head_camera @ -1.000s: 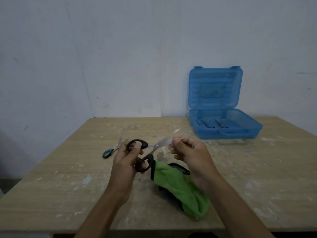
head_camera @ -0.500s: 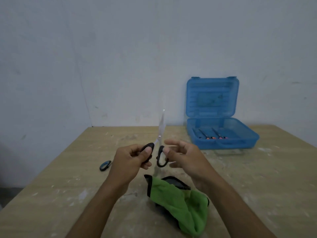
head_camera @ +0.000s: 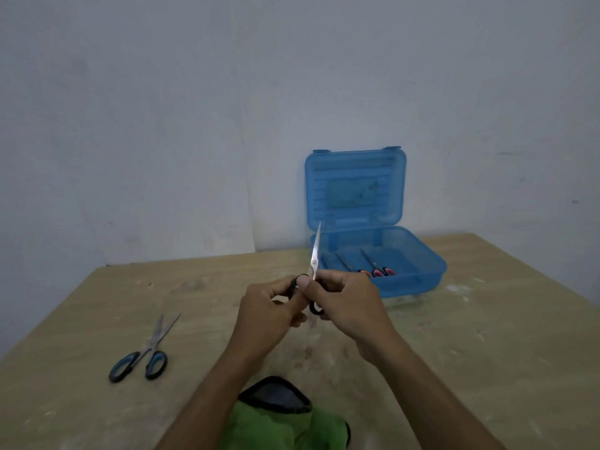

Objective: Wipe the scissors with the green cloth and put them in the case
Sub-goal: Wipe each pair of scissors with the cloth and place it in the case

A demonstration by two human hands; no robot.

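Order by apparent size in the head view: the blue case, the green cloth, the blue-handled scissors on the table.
1. Blue case, open.
2. Green cloth, partly cut off by the frame and nearer the camera, so unsure.
3. Blue-handled scissors.

The held scissors (head_camera: 314, 254) have shiny metal blades and black plastic handles. The case (head_camera: 412, 280) is glossy translucent blue plastic. The table (head_camera: 487, 336) is matt, scuffed wood.
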